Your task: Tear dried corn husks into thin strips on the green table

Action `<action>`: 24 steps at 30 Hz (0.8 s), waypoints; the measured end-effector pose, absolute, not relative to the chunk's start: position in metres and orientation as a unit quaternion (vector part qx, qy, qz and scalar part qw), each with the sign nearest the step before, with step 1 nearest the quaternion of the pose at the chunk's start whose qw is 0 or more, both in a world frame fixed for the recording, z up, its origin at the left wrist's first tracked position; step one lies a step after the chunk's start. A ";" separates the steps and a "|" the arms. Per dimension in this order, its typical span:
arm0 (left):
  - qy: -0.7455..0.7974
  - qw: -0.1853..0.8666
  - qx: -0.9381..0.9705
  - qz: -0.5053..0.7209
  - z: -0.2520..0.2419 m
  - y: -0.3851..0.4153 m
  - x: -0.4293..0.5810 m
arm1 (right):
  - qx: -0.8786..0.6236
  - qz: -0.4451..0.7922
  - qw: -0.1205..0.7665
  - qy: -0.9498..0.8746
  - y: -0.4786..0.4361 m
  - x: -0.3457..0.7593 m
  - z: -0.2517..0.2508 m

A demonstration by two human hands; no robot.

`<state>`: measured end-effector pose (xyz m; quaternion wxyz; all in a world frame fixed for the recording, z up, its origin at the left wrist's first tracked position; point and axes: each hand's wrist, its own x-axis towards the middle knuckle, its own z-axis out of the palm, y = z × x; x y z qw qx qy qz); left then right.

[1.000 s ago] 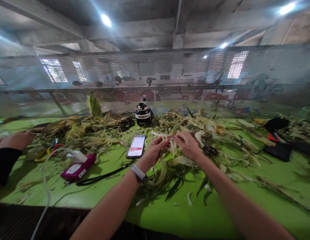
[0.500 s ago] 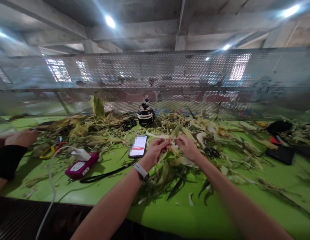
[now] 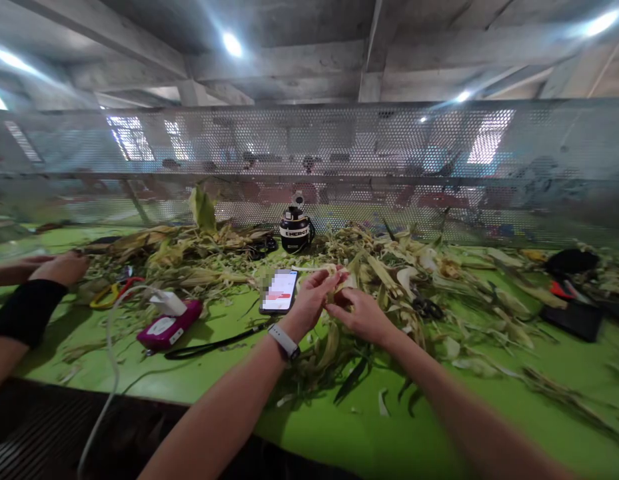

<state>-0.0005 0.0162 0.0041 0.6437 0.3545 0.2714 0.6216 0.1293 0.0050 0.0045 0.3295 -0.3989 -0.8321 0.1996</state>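
Observation:
My left hand (image 3: 314, 300) is closed, with a pale strip of corn husk (image 3: 312, 269) showing at its fingertips and running off to the left. Just right of it and slightly lower, my right hand (image 3: 362, 313) is curled, its thumb and forefinger apart and nothing visible between them. Loose corn husks (image 3: 382, 273) lie piled behind and to the right of my hands. More dry husk pieces (image 3: 329, 350) and a dark green leaf (image 3: 352, 380) lie beneath them. A phone (image 3: 279, 291) with a lit screen rests left of my left hand.
A black jar-like bottle (image 3: 295, 233) stands before the perforated metal screen (image 3: 269, 140). On the left are a magenta power strip (image 3: 169, 325) with a white plug, yellow-and-red-handled scissors (image 3: 106, 297) and another person's hands (image 3: 62, 268). Black-handled scissors (image 3: 426, 307) lie among husks at right.
My right hand has drawn down and its thumb and forefinger have come apart. My left hand has risen slightly, still holding the husk strip. The whole view has shifted a little.

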 end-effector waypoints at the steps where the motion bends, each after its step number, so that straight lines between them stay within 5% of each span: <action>1: 0.271 0.646 0.356 0.618 0.004 0.016 0.000 | -0.397 0.216 0.335 -0.827 0.006 0.128 0.002; 24: 0.310 0.582 0.505 0.557 0.002 0.023 -0.015 | -0.402 0.439 0.379 -0.709 0.013 0.146 0.022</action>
